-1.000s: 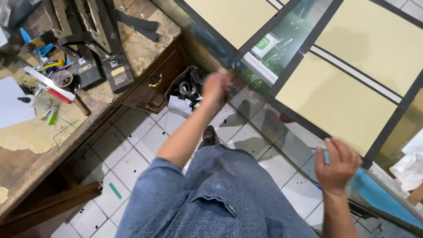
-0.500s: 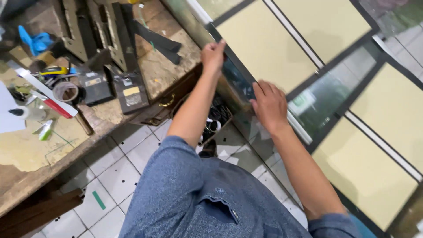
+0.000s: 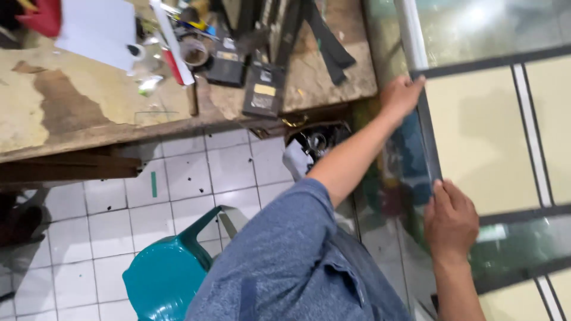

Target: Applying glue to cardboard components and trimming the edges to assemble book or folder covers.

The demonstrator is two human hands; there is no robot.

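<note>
Head camera view, looking down at a person's two bare arms over a white tiled floor [image 3: 196,184]. Far left, a worn wooden workbench [image 3: 77,113] runs along the top. On it lie a white sheet of paper [image 3: 98,27], a roll of tape [image 3: 193,52], a red and white marker-like tool [image 3: 169,44] and two flat black boxes with yellow labels [image 3: 262,89]. Below the bench, a teal plastic stool [image 3: 163,273] stands on the tiles beside the person's blue sleeve [image 3: 279,261]. Right of the bench's end, a dark drawer or box of small parts [image 3: 315,139] sits open under the tabletop. Further right, the left hand [image 3: 401,95] reaches out with its fingers curled over the upper part of a dark metal frame edge [image 3: 429,148], gripping it. Lower down, the right hand [image 3: 450,221] closes on the same edge, fingers wrapped round it. The frame belongs to a large glass panel [image 3: 493,137], tilted across the right side, with dark bars crossing it and pale cream areas showing between them. Greenish reflections blur the glass near both hands.
</note>
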